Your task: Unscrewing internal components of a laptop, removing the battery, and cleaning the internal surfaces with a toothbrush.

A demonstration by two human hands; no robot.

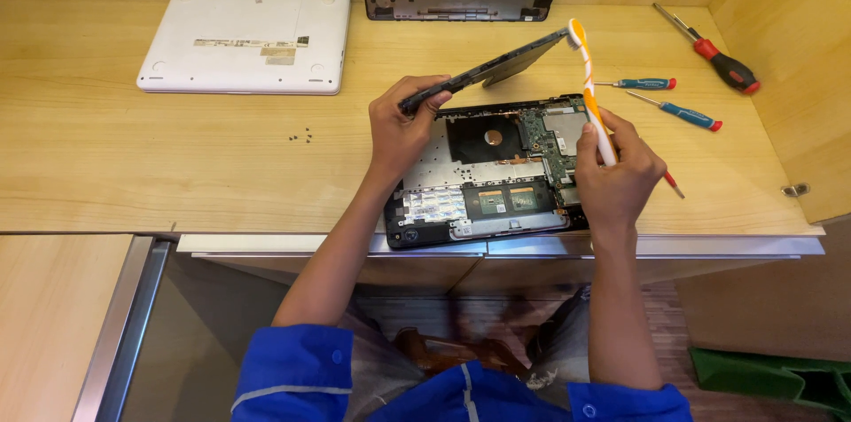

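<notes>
Nearby, three screwdrivers [681, 112] and a white laptop [245, 41] are lying on the wooden bench [106, 156]. Left hand [401, 128] is clamping a flat dark battery [496, 67], tilting above the opened laptop [487, 174]; right hand [616, 169] is gripping a toothbrush [589, 89], bristles touching the battery's raised end.

closed laptop [245, 41] left of opened laptop [496, 169], screwdrivers [683, 89] right

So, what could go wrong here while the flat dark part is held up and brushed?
1. The left hand grips the flat dark part only at one end, so it may slip or bend.
2. It hangs over the opened laptop, so brushed dust may fall on the exposed board.
3. The small loose screws lie unprotected on the table and could be swept away.
</notes>
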